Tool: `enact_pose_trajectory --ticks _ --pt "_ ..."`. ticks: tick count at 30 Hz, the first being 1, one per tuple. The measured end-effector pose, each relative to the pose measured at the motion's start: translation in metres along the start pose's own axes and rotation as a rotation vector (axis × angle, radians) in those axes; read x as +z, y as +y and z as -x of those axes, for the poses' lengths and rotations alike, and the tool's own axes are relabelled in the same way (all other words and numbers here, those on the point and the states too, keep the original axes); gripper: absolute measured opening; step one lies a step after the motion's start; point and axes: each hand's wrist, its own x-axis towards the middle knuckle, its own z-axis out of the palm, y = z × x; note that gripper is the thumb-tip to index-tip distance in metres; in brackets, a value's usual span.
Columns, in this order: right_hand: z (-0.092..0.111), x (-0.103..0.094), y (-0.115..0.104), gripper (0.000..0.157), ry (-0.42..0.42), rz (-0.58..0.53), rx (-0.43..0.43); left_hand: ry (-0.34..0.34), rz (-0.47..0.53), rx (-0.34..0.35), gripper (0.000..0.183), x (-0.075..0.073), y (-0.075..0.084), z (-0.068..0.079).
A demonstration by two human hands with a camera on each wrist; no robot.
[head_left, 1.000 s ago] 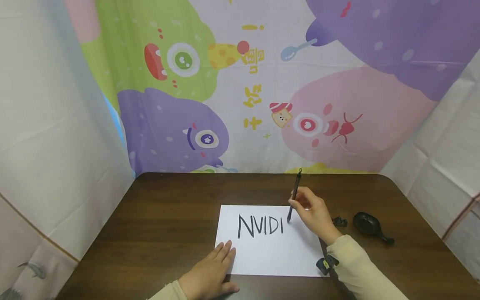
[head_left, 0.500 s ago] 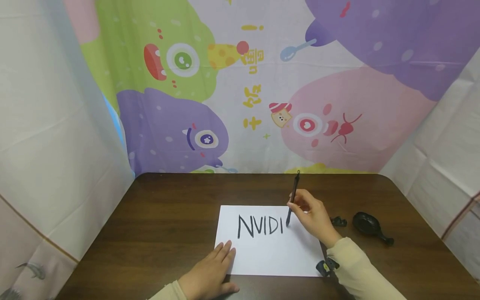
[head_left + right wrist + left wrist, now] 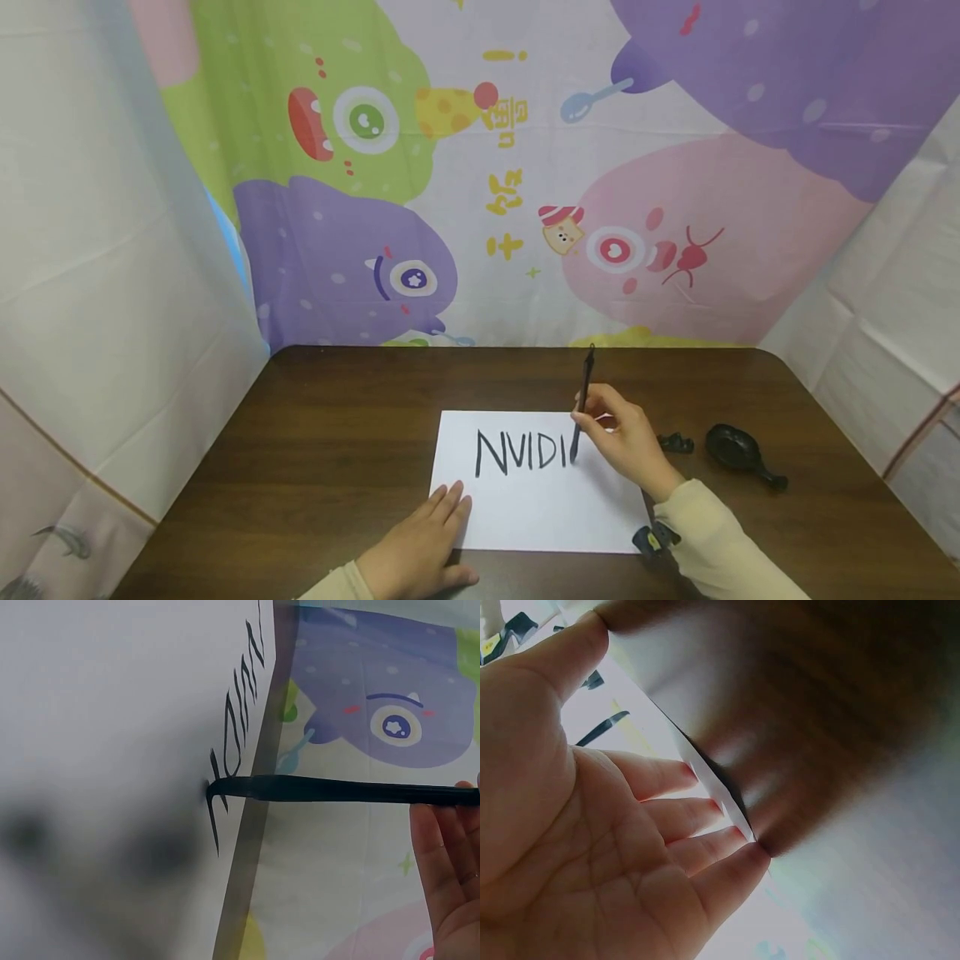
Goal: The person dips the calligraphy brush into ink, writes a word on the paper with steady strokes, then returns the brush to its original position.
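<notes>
A white sheet of paper [image 3: 540, 521] lies on the brown table, with the black letters "NVIDI" [image 3: 521, 452] across its upper part. In my right hand [image 3: 628, 437] is a black calligraphy brush [image 3: 584, 387], pinched by its handle and tilted slightly, its loop end up. In the right wrist view the bristles of the brush [image 3: 337, 790] bend against the paper, and a thin slanted stroke [image 3: 215, 832] runs from the tip. My left hand [image 3: 416, 546] rests with fingers extended on the paper's lower left edge; in the left wrist view its fingertips [image 3: 731, 836] meet the sheet's edge.
Right of the paper lie a black dish with a handle [image 3: 733, 448] and a small black brush rest [image 3: 679, 443], partly behind my right wrist. A camera [image 3: 649, 537] hangs at the right sleeve. A printed curtain [image 3: 510, 300] stands behind the table [image 3: 315, 442].
My right hand has moved the brush tip down and slightly left, beside the last "I", where a slanted stroke now shows. My left hand has stayed in place.
</notes>
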Motion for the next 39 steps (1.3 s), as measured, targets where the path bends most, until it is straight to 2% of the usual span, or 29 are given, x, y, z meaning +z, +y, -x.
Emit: enact_pose_trajectory --ticks 12,17,26,39 --pt "0.002 0.001 -0.005 0.028 -0.021 -0.022 -0.035 0.011 -0.012 0.004 0.088 0.0 0.0 0.0" --pt "0.002 0.0 -0.004 0.028 -0.024 -0.02 -0.019 0.014 -0.01 0.006 0.088 0.0 0.0 0.0" --pt "-0.004 -0.006 -0.004 0.03 0.025 -0.044 -0.033 0.015 -0.006 0.009 0.088 0.0 0.0 0.0" --pt "-0.014 -0.018 0.003 0.026 0.048 -0.06 -0.024 -0.011 0.001 0.011 0.088 0.0 -0.001 -0.001"
